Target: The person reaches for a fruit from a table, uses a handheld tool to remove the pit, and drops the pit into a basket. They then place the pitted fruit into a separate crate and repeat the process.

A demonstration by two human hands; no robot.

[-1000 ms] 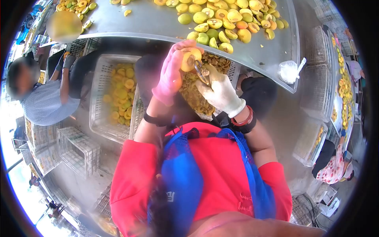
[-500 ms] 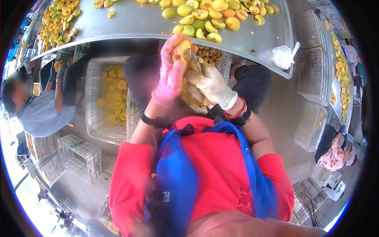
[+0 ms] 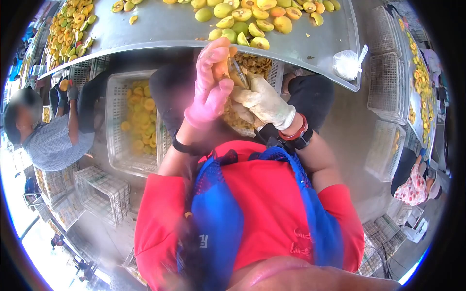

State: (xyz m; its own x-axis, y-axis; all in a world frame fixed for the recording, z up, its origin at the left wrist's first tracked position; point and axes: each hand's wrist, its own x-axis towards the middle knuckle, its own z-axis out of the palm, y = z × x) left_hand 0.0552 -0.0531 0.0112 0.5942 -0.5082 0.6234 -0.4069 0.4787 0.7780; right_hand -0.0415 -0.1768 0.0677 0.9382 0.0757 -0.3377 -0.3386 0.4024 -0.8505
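Fruit covers the far side of the steel table (image 3: 165, 29), green and yellow, some whole and some cut into halves, and a knotted clear plastic bag (image 3: 347, 64) sits near the table's right corner. Just below the table's near edge the left hand (image 3: 209, 92), in a pink glove, is curled tight round a yellow fruit (image 3: 222, 65), so that only a strip of its flesh shows between the fingers. The right hand (image 3: 262, 102), in a white glove, is clenched on a small metal tool (image 3: 238, 72) whose tip is at the fruit, and the two hands touch. Behind them, under the table, a white crate of pits (image 3: 259, 65) is largely blocked by the hands. Further left, a crate of yellow halves (image 3: 138, 114) stands in the open. A co-worker (image 3: 51, 140) in a checked shirt sits at the left edge, beside stacked empty crates (image 3: 102, 191). At the far right a second table (image 3: 422, 82) carries more fruit, with a person in floral cloth (image 3: 412, 186) below it. The wearer's red sleeves and blue apron (image 3: 218, 213) fill the lower picture and hide the floor there. The tool's working end is buried between glove and fruit, so its shape cannot be told, nor whether the fruit is whole or already cut.
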